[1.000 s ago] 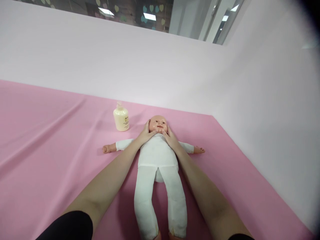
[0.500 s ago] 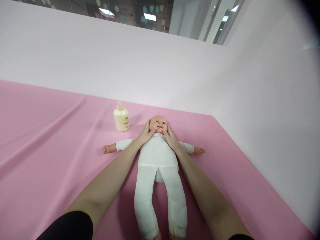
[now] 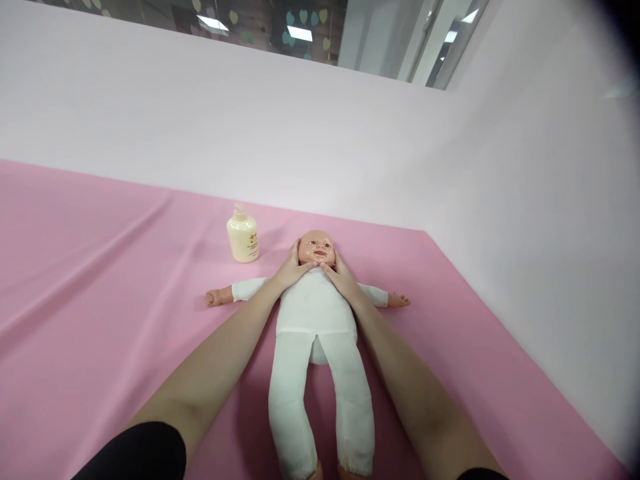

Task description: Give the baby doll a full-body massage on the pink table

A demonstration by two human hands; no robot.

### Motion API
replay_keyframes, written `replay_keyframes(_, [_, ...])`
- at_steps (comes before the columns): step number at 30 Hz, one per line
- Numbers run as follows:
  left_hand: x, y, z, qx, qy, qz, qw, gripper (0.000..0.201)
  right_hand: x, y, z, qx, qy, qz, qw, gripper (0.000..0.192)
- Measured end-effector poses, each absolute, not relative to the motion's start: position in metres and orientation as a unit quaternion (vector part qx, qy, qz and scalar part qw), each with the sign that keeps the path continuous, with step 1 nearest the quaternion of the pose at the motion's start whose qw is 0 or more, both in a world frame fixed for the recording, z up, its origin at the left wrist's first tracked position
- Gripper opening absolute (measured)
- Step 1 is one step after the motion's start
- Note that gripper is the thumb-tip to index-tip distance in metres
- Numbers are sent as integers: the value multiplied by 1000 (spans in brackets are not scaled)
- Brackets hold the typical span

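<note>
A baby doll [image 3: 316, 303] with a white cloth body lies on its back, arms stretched out sideways and legs toward me. My left hand [image 3: 293, 270] cups the left side of its head, and my right hand [image 3: 342, 272] cups the right side. Both thumbs rest under the doll's chin, their tips close together. The other fingers run along the cheeks and partly disappear beside and behind the head. Up and to the left of my left hand, a cream-coloured pump bottle [image 3: 243, 238] stands upright, apart from the doll.
A pink sheet [image 3: 125, 287] with some creases covers the surface under the doll. White walls [image 3: 280, 133] rise behind it and along the right. Above the back wall is a window [image 3: 270, 27] with heart-shaped stickers and light reflections.
Both thumbs have moved from beside the doll's mouth down and inward to under its chin. The doll, the bottle and my forearms look unmoved.
</note>
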State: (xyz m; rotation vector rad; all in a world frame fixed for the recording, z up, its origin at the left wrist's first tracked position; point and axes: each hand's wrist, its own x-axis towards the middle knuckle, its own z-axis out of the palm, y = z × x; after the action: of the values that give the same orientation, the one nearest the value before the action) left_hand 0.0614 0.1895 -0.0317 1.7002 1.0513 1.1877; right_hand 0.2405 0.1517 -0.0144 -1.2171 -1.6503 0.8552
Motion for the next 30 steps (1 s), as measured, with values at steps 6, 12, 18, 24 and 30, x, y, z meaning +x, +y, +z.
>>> replay_keyframes(6, [59, 185, -24, 670, 450, 456, 375, 65, 242, 155, -18, -511, -648, 325, 461, 65])
replay_keyframes(12, [60, 186, -24, 654, 432, 462, 415, 91, 241, 156, -20, -482, -651, 380, 446, 88])
replay_keyframes(18, [61, 187, -28, 610, 398, 490, 478, 117, 241, 155, -16, -517, -646, 354, 436, 90])
replay_keyframes(24, [62, 186, -27, 583, 388, 498, 511, 121, 242, 155, -17, -503, -644, 365, 446, 83])
replay_keyframes(30, [65, 185, -26, 560, 388, 512, 524, 121, 240, 157, -19, -486, -632, 388, 463, 84])
